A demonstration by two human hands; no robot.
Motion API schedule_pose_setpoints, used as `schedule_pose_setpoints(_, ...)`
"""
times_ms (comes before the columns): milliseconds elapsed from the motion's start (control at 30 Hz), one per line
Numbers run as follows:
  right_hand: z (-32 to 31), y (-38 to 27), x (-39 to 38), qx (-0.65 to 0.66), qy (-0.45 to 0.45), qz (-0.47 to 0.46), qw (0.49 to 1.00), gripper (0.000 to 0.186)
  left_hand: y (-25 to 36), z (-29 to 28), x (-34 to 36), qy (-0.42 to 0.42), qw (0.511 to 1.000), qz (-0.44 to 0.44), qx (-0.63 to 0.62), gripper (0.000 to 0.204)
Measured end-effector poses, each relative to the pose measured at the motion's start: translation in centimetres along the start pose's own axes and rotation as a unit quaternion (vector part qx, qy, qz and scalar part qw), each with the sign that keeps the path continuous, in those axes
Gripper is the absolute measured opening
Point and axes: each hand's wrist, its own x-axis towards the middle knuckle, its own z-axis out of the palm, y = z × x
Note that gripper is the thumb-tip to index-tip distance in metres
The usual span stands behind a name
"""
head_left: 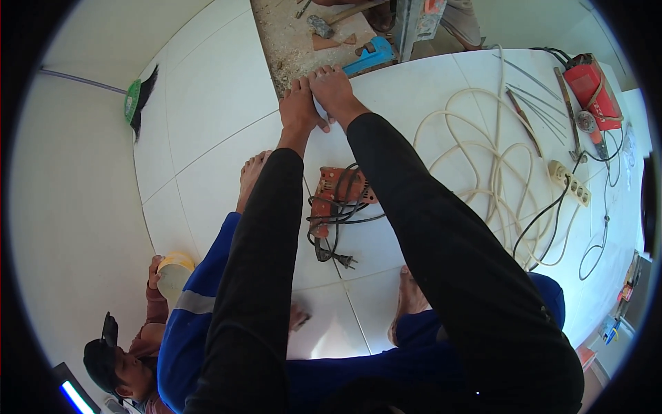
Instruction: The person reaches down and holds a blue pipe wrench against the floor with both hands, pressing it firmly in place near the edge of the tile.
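Both my hands lie side by side at the far edge of the white tiled floor (372, 103), where it meets a rough, dusty patch. My left hand (298, 107) has its fingers together over the tile edge and its thumb out to the side. Close beside it, my right hand (334, 92) reaches over the same edge, fingers stretched forward. No object shows in either hand; what lies under the palms is hidden. A blue tool (370, 56) lies just beyond my right hand. Between my forearms rests an orange corded power tool (343, 185), its black cord wrapped around it.
A hammer (321, 27) lies on the rough floor (279, 38). Pale cable (493, 148), metal rods (541, 110), a power strip (571, 183) and a red machine (592, 90) lie right. A broom (133, 100) stands left. A person holds a bucket (176, 272) lower left; another is at the top.
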Motion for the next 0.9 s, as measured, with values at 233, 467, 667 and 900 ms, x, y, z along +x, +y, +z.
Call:
schedule_pose_setpoints(233,-0.2,0.0,-0.1,0.017,-0.009,0.002,1.0,0.036,0.0,0.0,0.0,0.001,1.0,0.003,-0.013,0.115)
schedule_pose_setpoints(467,-0.4,-0.4,-0.3,-0.029,-0.007,0.002,1.0,0.041,-0.4,0.6,0.1,0.008,1.0,0.012,-0.008,0.112)
schedule_pose_setpoints(667,-0.2,-0.1,-0.3,-0.026,0.006,0.005,1.0,0.048,-0.1,0.7,0.3,0.02,1.0,0.008,-0.011,0.11)
schedule_pose_setpoints(900,-0.6,-0.4,-0.5,-0.039,-0.008,-0.009,0.999,0.046,-0.6,0.9,0.1,0.02,1.0,0.005,-0.014,0.11)
